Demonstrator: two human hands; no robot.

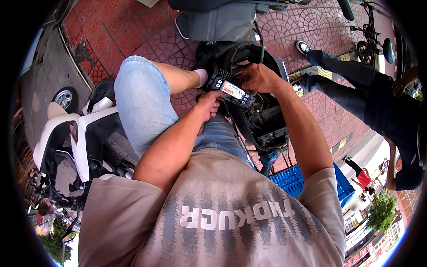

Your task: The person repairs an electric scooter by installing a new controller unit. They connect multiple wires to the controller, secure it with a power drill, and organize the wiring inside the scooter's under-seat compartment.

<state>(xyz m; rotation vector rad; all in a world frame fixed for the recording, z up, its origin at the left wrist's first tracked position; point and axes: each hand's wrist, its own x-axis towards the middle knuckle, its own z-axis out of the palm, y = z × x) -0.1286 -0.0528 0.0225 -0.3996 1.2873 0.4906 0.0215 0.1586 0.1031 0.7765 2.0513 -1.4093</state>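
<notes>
A black finned box with a white, red and orange label and metal terminals at both ends looks like an electric scooter's motor controller. My left hand is closed on its near edge, with the thumb along the label side. At the box's upper right, my right hand has its fingers bent and pressed together; what they hold, if anything, is hidden. Below the box lies the opened body of a dark scooter, its black cavity showing loose wires. The scooter's grey front panel is at the top.
A blue plastic crate stands at the lower right, beside a blue and black power tool. Close on the left is a white scooter. Another person stands on the right over red paving. A bicycle is farther off.
</notes>
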